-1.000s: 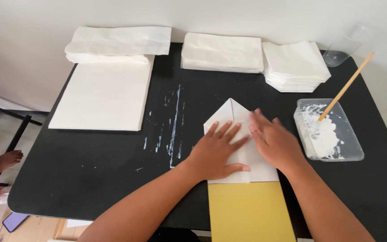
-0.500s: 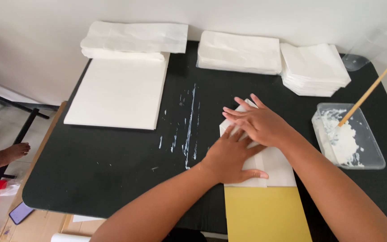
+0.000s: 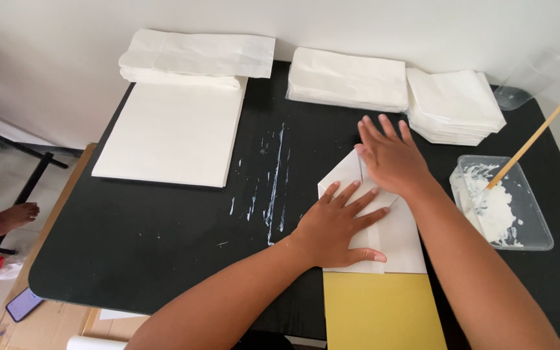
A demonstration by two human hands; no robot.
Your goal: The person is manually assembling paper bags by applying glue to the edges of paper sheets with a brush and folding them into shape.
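Black tabletop (image 3: 163,240), streaked with white smears, stands against a pale wall. Near its front edge lies a folded white paper (image 3: 396,236) above a yellow sheet (image 3: 380,314). The left hand (image 3: 338,223) presses flat on it, fingers spread, gripping nothing. The right hand (image 3: 390,159) lies flat on the paper's pointed top, fingers open. By the right edge sits a clear tray (image 3: 533,227) of what looks like white paste, holding a wooden stick (image 3: 531,139).
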